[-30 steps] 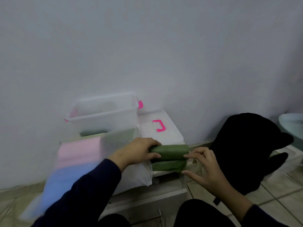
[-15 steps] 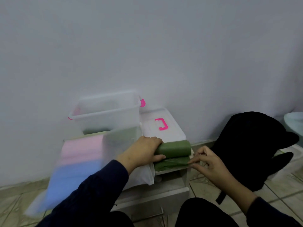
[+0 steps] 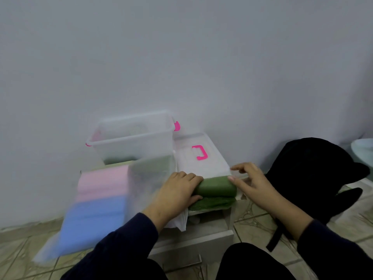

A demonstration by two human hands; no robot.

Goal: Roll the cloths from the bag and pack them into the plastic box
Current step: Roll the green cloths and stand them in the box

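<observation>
A green cloth (image 3: 215, 187) lies mostly rolled on the small white stand (image 3: 212, 235), its loose tail (image 3: 212, 204) spread flat towards me. My left hand (image 3: 175, 191) grips the roll's left end, fingers curled over it. My right hand (image 3: 252, 181) hovers at the roll's right end with fingers spread, the thumb touching the end. The clear plastic box (image 3: 131, 139) with pink latches stands behind at the wall, something green low inside. A clear bag (image 3: 96, 201) holding pink and blue cloths leans at the left.
The box's lid (image 3: 199, 158) with a pink handle lies flat behind the roll. A black backpack (image 3: 314, 178) sits on the tiled floor at the right. A pale basin edge (image 3: 363, 150) shows far right. The wall is close behind.
The roll has moved away from me and grown thicker as the flat tail shortened. My right hand let go of the tail's edge and rose to the roll's right end.
</observation>
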